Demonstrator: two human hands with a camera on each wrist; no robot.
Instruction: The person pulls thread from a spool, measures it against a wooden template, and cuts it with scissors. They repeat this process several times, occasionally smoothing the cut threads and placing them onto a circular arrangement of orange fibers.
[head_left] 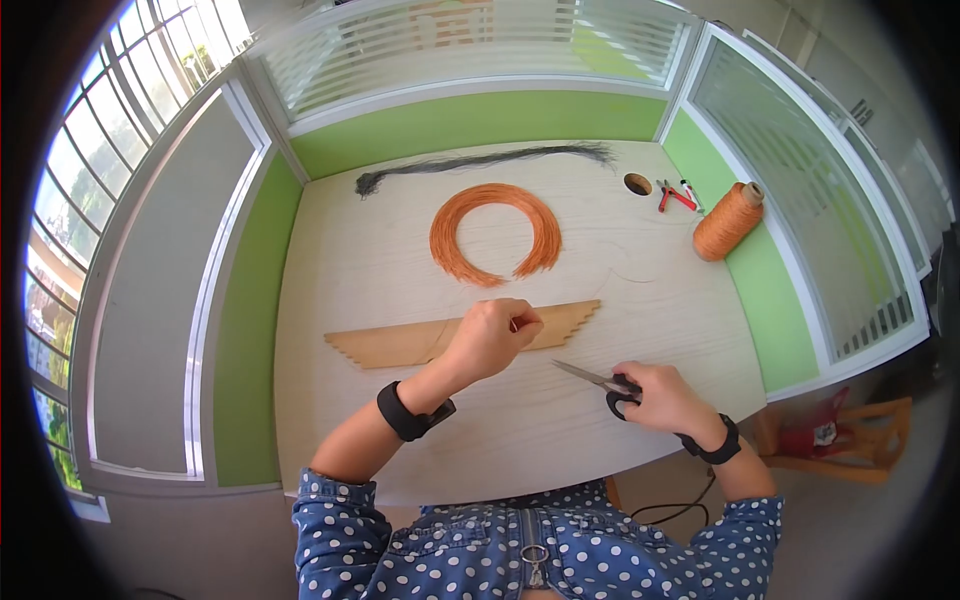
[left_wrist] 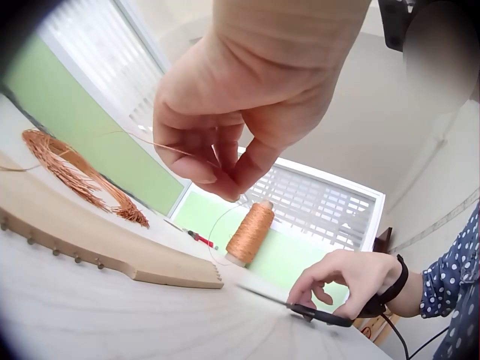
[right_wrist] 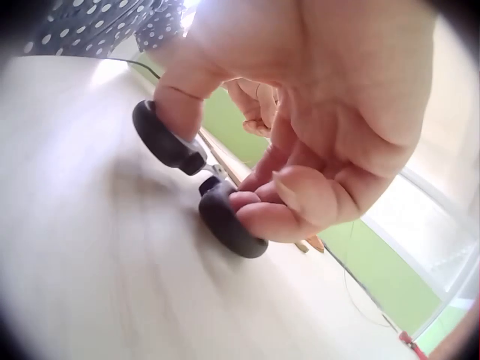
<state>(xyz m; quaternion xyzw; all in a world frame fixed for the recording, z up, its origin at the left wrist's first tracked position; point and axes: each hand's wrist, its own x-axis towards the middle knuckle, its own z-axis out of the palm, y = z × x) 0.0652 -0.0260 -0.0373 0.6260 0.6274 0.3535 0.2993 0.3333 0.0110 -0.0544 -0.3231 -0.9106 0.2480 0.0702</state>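
My left hand (head_left: pixel 490 335) is raised over the middle of a tan notched board (head_left: pixel 390 346) and pinches a thin orange thread (left_wrist: pixel 135 138) between thumb and fingers. The board has a slanted, toothed edge at each end. To the right, my right hand (head_left: pixel 665 398) grips black-handled scissors (head_left: pixel 622 392), thumb through one loop and fingers through the other, as the right wrist view shows. The scissor blades (head_left: pixel 580 372) point left toward the board. Beyond the board lies an open ring of cut orange thread (head_left: pixel 447 235).
An orange thread cone (head_left: pixel 728 222) stands at the right partition, beside red-handled pliers (head_left: pixel 678 197) and a round hole (head_left: pixel 637 184) in the table. A dark bundle of strands (head_left: pixel 480 160) stretches along the back. Green-based partitions (head_left: pixel 480 128) border the white table (head_left: pixel 330 230).
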